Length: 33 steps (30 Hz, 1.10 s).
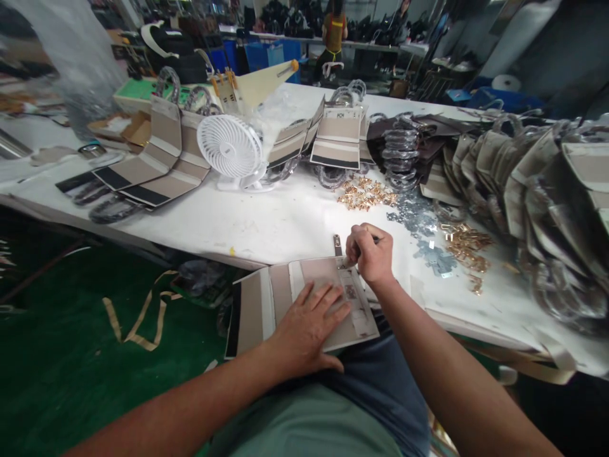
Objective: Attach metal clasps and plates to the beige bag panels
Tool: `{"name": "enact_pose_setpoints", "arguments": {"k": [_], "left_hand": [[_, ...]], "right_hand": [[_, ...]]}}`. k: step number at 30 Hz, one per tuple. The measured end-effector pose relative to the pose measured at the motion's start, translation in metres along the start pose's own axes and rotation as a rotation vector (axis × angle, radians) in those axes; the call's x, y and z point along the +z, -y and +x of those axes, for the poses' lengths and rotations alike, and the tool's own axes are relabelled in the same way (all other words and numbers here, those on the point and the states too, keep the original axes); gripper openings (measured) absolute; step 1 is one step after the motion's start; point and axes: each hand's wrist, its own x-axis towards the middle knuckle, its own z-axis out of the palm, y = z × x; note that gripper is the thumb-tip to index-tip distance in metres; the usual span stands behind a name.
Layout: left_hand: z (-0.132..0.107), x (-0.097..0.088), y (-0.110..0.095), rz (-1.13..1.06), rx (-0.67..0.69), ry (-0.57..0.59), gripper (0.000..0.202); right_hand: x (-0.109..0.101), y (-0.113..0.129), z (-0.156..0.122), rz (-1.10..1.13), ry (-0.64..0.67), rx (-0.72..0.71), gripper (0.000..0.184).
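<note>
A beige bag panel [280, 282] with a black end strip lies across the table's front edge and my lap. My left hand [309, 324] rests flat on it, fingers spread. At the panel's far right corner, my right hand [371, 251] is closed in a fist. A dark end of something shows between its fingers; the rest is hidden, so I cannot tell its kind. Under that hand, a small metal plate [343, 265] lies on the panel. Just beyond the panel's edge is a dark strap tab [337, 245] with a metal fitting.
Gold-coloured clips [366, 193] and flat grey metal plates [435, 257] lie in heaps on the white table [228, 235]. A white fan [231, 147] stands at the back. Bag pieces with plastic-wrapped handles [490, 165] crowd the right. Another person [334, 35] is far behind.
</note>
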Motion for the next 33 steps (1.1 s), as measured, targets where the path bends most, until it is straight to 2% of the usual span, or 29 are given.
{"name": "enact_pose_setpoints", "arguments": {"k": [2, 6, 10, 15, 22, 30, 33], "left_hand": [[-0.002, 0.003, -0.005, 0.035, -0.022, 0.073, 0.106], [0.007, -0.002, -0.007, 0.047, -0.066, 0.138, 0.097], [0.010, -0.006, -0.006, 0.051, -0.067, 0.155, 0.097], [0.013, -0.006, -0.007, 0.063, -0.057, 0.153, 0.092], [0.018, -0.009, -0.002, 0.078, -0.017, 0.179, 0.093], [0.017, -0.004, 0.006, 0.070, 0.014, 0.176, 0.097], [0.016, -0.002, 0.009, 0.057, 0.025, 0.162, 0.096]], "right_hand": [[0.001, 0.001, 0.001, 0.001, -0.001, -0.003, 0.052], [-0.004, 0.008, -0.010, 0.108, -0.027, -0.001, 0.049], [-0.020, 0.016, -0.038, 0.292, -0.038, 0.018, 0.044], [-0.032, 0.017, -0.061, 0.359, -0.074, 0.045, 0.041], [-0.026, 0.017, -0.054, 0.363, -0.101, 0.034, 0.041], [-0.042, 0.002, -0.038, 0.545, -0.338, 0.243, 0.037], [-0.038, 0.001, -0.039, 0.529, -0.357, 0.243, 0.037]]}}
